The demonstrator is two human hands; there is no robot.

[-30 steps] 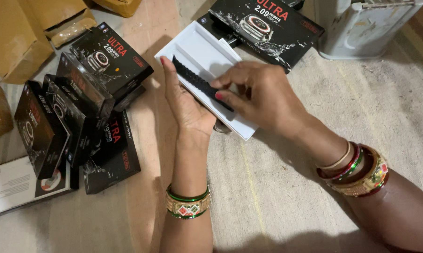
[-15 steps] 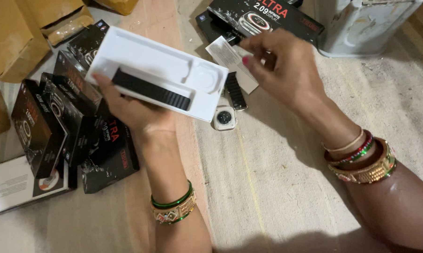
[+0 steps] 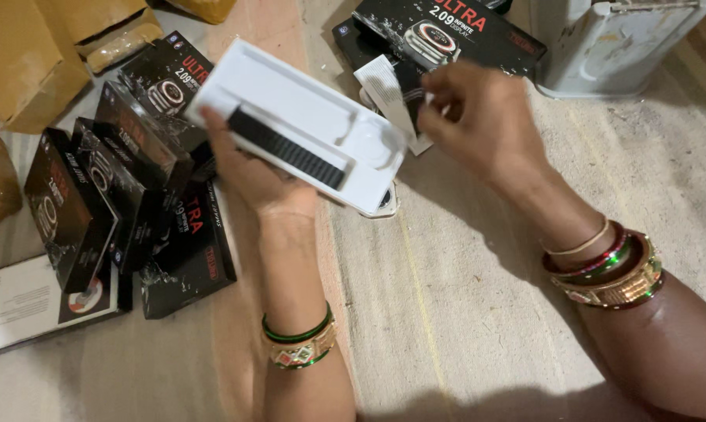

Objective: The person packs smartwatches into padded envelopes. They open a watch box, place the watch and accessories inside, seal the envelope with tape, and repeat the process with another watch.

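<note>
My left hand (image 3: pixel 251 172) holds a white plastic insert tray (image 3: pixel 290 105) from below, tilted, with a black watch strap (image 3: pixel 286 148) lying in its long slot. The tray's round recess at its right end looks empty. My right hand (image 3: pixel 486 125) is to the right of the tray and pinches a small folded white paper leaflet (image 3: pixel 384 90) with something dark behind it. A small watch body (image 3: pixel 386 202) lies on the floor, mostly hidden under the tray's lower right corner.
Several black smartwatch boxes (image 3: pixel 134 180) lie stacked at the left. Another black box (image 3: pixel 454 31) lies at the top centre. A grey metal container (image 3: pixel 611 43) stands top right. Brown cardboard packaging (image 3: pixel 32 55) fills the top left. A white sheet (image 3: pixel 17 305) lies lower left.
My left hand has lifted the white tray away to the left and turned it. My right hand has left the tray, moved up right and picked up the folded leaflet.
</note>
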